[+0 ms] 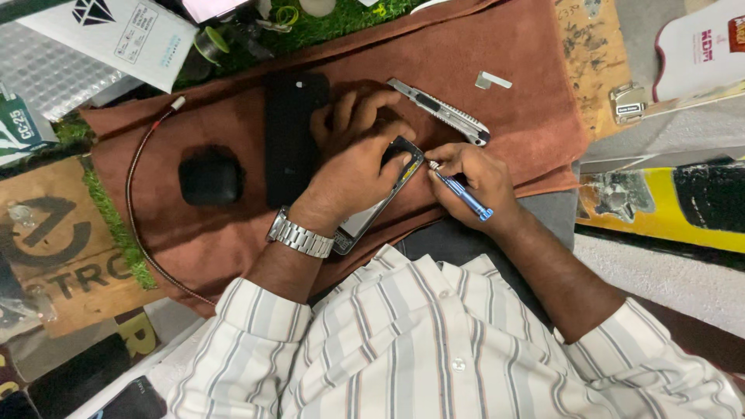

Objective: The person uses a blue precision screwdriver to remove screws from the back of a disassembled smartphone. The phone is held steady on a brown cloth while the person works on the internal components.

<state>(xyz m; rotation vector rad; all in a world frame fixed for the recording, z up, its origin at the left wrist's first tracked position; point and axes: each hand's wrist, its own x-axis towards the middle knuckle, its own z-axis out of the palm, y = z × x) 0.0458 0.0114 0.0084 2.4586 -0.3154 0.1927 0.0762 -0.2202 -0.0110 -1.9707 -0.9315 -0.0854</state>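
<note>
My left hand (353, 151) presses down on a smartphone (374, 208) that lies tilted on a brown cloth (512, 54), fingers curled over its upper end. A metal watch (300, 235) sits on that wrist. My right hand (475, 180) grips a small blue screwdriver (464, 194) like a pen, its tip touching the phone's top corner. Both forearms come out of striped shirt sleeves.
On the cloth lie a black phone case (291, 136), a small black earbud case (209, 180), a silver utility knife (440, 110), a little metal piece (492, 80) and a braided cable (140, 209). Boxes and packets crowd the left edge; a yellow package (660, 203) sits right.
</note>
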